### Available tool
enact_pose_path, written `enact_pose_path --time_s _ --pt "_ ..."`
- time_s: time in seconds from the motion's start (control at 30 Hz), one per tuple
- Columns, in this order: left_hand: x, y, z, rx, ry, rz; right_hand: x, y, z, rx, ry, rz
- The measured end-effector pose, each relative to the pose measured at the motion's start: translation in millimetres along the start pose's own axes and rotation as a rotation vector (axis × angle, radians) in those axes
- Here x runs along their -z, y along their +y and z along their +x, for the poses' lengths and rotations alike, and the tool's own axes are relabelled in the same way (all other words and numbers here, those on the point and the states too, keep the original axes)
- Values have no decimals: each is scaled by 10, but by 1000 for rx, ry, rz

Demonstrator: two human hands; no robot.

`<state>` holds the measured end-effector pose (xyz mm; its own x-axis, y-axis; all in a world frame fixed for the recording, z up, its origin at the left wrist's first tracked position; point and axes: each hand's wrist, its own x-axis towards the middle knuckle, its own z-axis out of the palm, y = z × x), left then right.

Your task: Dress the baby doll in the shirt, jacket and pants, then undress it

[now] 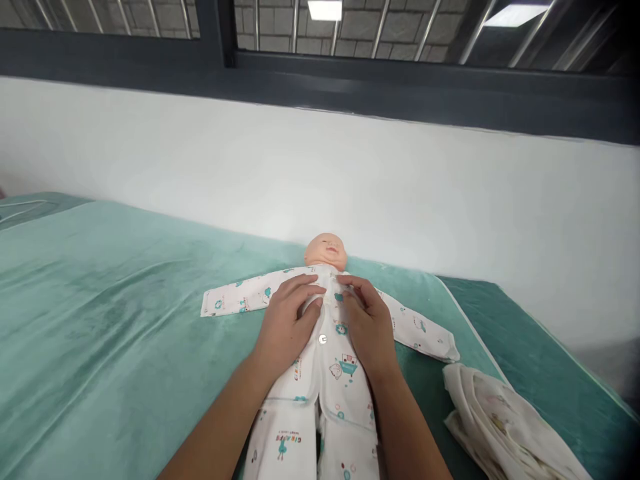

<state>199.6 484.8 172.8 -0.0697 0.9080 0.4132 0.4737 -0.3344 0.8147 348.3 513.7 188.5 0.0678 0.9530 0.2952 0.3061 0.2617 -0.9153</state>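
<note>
A baby doll (326,251) lies face up, its head toward the wall. It wears a white jacket (345,393) with teal and red prints, the sleeves spread to both sides, and matching trousers (285,443). My left hand (290,320) rests on the left side of the jacket's chest, its thumb and fingertips pinching near the front edge. Opposite it, my right hand (367,320) touches the other side of the chest with bent fingers. A round snap (323,339) shows on the front below my hands. The fabric under my fingertips is partly hidden.
Teal cloth (125,320) with some creases covers the surface. A folded whitish cloth (505,420) lies at the lower right. Behind the doll stands a white wall (250,167) beneath a dark window frame (350,90).
</note>
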Motion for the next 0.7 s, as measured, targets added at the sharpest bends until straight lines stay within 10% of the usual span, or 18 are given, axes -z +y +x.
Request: enact_pose_path --time_s 0.7 --pt "37 31 -1 98 -20 -165 58 70 -229 70 -60 114"
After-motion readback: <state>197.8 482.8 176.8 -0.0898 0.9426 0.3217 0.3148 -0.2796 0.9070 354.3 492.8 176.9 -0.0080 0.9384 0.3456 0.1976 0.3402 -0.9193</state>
